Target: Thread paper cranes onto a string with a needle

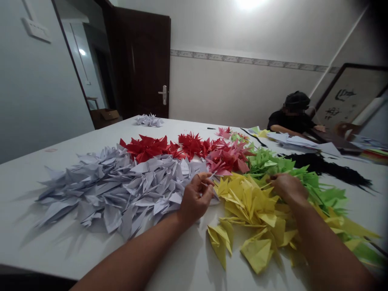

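Left hand (197,196) pinches pale sliver (214,175); long axis apparently slants away, rightward.

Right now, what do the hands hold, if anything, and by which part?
Cannot be told: the left hand and right hand both hide any hold.

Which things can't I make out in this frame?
- Right hand: head view; its fingertips are hidden by the hand itself, so its grip is unclear.
- Left hand: head view; whatever is at its fingertips is too small to identify.
- Yellow paper pieces: head view; some are hidden behind the right forearm.
- Framed calligraphy: head view; cut off by the right edge.
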The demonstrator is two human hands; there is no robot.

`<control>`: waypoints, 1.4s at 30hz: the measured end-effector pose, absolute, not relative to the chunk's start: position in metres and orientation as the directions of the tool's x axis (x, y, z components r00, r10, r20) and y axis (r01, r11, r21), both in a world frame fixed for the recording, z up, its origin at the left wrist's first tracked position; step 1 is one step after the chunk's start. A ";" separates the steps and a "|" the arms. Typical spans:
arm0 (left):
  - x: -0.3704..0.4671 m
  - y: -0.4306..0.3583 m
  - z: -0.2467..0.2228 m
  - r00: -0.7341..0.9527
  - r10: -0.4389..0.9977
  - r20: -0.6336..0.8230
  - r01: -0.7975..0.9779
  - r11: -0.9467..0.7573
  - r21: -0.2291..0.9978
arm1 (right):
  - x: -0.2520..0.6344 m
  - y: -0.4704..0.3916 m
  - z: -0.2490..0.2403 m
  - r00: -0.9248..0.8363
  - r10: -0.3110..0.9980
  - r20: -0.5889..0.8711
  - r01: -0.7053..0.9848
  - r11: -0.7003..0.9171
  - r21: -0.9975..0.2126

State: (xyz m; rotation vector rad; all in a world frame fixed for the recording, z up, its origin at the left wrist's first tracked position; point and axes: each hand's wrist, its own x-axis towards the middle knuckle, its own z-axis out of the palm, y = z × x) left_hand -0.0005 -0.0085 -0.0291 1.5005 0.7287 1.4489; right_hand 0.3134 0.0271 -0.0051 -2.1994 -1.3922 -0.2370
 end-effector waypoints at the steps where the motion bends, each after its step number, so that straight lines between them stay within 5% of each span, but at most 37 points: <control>1: 0.000 -0.008 -0.030 0.138 0.882 0.450 -0.173 -0.426 0.888 | 0.311 0.022 0.000 0.447 0.790 0.420 0.887 -0.329 -0.325; 6: -0.001 -0.004 -0.033 0.111 0.879 0.463 -0.156 -0.445 0.882 | 0.273 -0.001 0.027 0.355 0.719 0.597 0.929 -0.200 -0.312; 9: -0.002 -0.005 -0.031 0.122 0.875 0.468 -0.159 -0.449 0.879 | 0.227 -0.015 0.032 0.127 0.488 0.864 0.913 0.283 -0.294; 16: -0.001 -0.010 -0.026 0.224 0.849 0.479 -0.372 -0.380 0.847 | 0.162 -0.039 0.006 -0.161 0.464 0.871 0.753 0.628 -0.196; 25: -0.003 -0.014 -0.016 0.220 0.914 0.342 -0.467 -0.209 0.859 | 0.163 -0.041 -0.003 -0.289 0.591 0.753 0.615 0.717 -0.327; 34: -0.003 -0.010 -0.012 0.264 0.899 0.350 -0.503 -0.182 0.845 | 0.157 -0.046 0.001 -0.271 0.731 0.627 0.579 0.644 -0.500; 42: 0.000 -0.004 -0.014 0.073 0.952 0.296 -0.495 -0.223 0.840 | 0.151 -0.051 0.002 -0.205 0.840 0.503 0.556 0.523 -0.646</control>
